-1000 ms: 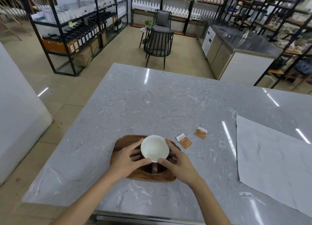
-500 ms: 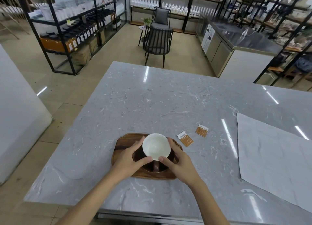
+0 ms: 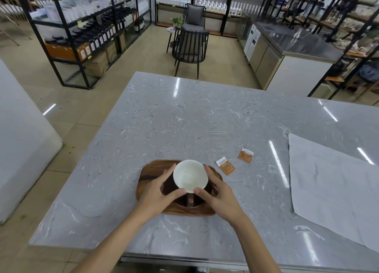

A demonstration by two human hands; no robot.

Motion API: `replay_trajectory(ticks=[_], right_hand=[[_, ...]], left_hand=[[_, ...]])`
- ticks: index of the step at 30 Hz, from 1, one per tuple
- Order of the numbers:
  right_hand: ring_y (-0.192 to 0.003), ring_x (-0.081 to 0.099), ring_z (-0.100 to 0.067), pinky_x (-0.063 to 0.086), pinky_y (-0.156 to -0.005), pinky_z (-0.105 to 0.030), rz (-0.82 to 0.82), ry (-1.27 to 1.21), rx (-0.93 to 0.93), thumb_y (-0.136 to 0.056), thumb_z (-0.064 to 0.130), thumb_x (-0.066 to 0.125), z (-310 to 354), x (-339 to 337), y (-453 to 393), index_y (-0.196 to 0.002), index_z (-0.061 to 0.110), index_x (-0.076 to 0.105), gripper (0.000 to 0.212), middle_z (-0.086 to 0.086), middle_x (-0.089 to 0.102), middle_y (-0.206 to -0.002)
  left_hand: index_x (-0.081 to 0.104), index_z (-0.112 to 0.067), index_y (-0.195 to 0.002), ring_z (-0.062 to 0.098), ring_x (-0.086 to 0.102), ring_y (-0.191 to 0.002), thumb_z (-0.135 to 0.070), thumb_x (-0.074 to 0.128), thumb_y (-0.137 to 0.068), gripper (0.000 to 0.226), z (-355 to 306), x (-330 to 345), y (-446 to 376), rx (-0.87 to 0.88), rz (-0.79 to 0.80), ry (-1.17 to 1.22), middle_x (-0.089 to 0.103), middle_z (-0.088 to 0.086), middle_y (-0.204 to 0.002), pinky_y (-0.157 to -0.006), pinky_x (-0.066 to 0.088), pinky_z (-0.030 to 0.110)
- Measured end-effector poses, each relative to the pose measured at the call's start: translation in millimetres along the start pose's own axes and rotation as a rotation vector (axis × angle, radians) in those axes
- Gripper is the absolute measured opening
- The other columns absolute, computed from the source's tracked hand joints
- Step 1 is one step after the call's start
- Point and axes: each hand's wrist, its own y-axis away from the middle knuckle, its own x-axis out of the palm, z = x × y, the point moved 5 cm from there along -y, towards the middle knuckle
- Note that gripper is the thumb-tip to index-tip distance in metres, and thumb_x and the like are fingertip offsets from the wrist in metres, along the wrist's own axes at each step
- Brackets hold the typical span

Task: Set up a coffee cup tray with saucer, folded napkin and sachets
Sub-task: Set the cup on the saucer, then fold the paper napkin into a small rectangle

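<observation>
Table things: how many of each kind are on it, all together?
Wooden tray: 1
Saucer: 1
Cup: 1
Sachets: 2
Paper sheet: 1
Total: 6

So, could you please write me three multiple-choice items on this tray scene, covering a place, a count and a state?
1. Where do the sachets lie?
A. on the tray
B. on the counter, right of the tray
C. in the cup

2. How many sachets are there?
A. one
B. two
C. four

3. What is the cup's state?
A. empty
B. full of coffee
C. upside down

Key: 1 B, both sachets lie on the marble counter beside the wooden tray; 2 B, two show; 3 A, the cup, between the left hand and the right hand, shows a bare white inside.
</observation>
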Motion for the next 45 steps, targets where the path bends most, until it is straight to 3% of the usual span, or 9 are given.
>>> replay_trajectory(ticks=[6,13,16,22,26,29,34,39,45], right_hand=[[-0.138,0.049,-0.006,0.047,-0.113,-0.036,-0.003,0.019,-0.010,-0.077,0.063,0.077,0.0,-2.0,-2.7,-0.135,0.072,0.038,0.071,0.032,0.054,-0.141],[-0.122,0.061,0.004,0.056,-0.092,-0.018,-0.089,0.005,-0.047,-0.086,0.060,0.073,3.5,-15.3,5.3,-0.139,0.061,0.044,0.060,0.031,0.061,-0.132],[-0.123,0.057,0.012,0.053,-0.088,-0.011,-0.173,-0.048,-0.032,-0.090,0.052,0.071,-6.6,-31.7,17.3,-0.142,0.051,0.048,0.057,0.036,0.060,-0.132],[-0.125,0.046,0.018,0.053,-0.098,-0.022,-0.197,0.121,0.010,-0.095,0.053,0.063,-39.9,-77.7,43.2,-0.142,0.044,0.051,0.049,0.023,0.055,-0.142],[-0.118,0.053,0.011,0.056,-0.097,-0.026,-0.235,0.206,-0.006,-0.099,0.041,0.064,-61.0,-123.0,63.1,-0.135,0.037,0.058,0.038,0.017,0.059,-0.138],[-0.107,0.059,0.007,0.057,-0.088,-0.022,-0.265,0.315,-0.018,-0.099,0.033,0.065,-79.3,-161.7,82.2,-0.125,0.028,0.067,0.026,0.009,0.063,-0.125],[-0.092,0.065,-0.013,0.061,-0.079,-0.038,-0.314,0.447,0.028,-0.097,0.017,0.067,-118.4,-227.6,119.4,-0.115,0.013,0.073,0.020,0.002,0.062,-0.101],[-0.106,0.064,-0.022,0.055,-0.086,-0.036,-0.327,0.529,0.077,-0.094,0.014,0.069,-167.4,-278.9,146.4,-0.117,0.012,0.072,0.024,-0.005,0.065,-0.111],[-0.113,0.062,-0.017,0.055,-0.079,-0.035,-0.358,0.641,0.177,-0.100,0.034,0.058,-209.0,-315.7,167.9,-0.127,0.022,0.066,0.031,0.004,0.059,-0.129]], left_hand=[[0.042,-0.044,-0.149,0.000,0.040,-0.142,-0.057,0.080,-0.074,0.085,-6.7,-6.3,-2.1,0.040,0.013,-0.069,0.050,-0.025,-0.149,-0.118,0.040,0.041],[0.059,-0.038,-0.131,0.002,0.055,-0.124,-0.064,0.058,-0.082,0.055,-37.1,-22.2,-17.2,0.184,-0.082,-0.313,0.060,-0.028,-0.128,-0.107,0.047,0.034],[0.059,-0.035,-0.133,0.006,0.043,-0.138,-0.057,0.054,-0.091,0.048,-48.7,-7.7,-23.3,0.265,-0.077,-0.451,0.060,-0.016,-0.137,-0.112,0.035,0.028],[0.068,-0.034,-0.123,-0.016,0.012,-0.146,-0.038,0.059,-0.095,0.030,-88.3,63.2,-25.7,0.502,0.085,-0.557,0.058,-0.030,-0.130,-0.113,0.014,0.006],[0.070,-0.028,-0.124,-0.002,0.026,-0.149,-0.026,0.064,-0.094,0.030,-106.0,115.9,-27.9,0.514,0.156,-0.528,0.066,-0.017,-0.133,-0.114,0.033,0.020],[0.070,-0.025,-0.123,0.006,0.040,-0.142,-0.026,0.064,-0.095,0.029,-114.8,162.7,-30.1,0.515,0.198,-0.537,0.066,-0.009,-0.134,-0.110,0.029,0.017],[0.069,-0.023,-0.123,0.014,0.055,-0.122,-0.025,0.061,-0.096,0.028,-119.2,257.1,-30.9,0.468,0.304,-0.567,0.069,-0.005,-0.124,-0.106,0.041,0.025],[0.066,-0.016,-0.129,0.019,0.053,-0.126,-0.012,0.059,-0.092,0.038,-128.7,350.7,-29.5,0.505,0.447,-0.677,0.066,0.001,-0.130,-0.106,0.043,0.034],[0.060,-0.017,-0.135,0.024,0.056,-0.123,-0.008,0.052,-0.092,0.044,-133.4,417.2,-33.6,0.611,0.488,-1.007,0.060,0.000,-0.137,-0.100,0.046,0.037]])
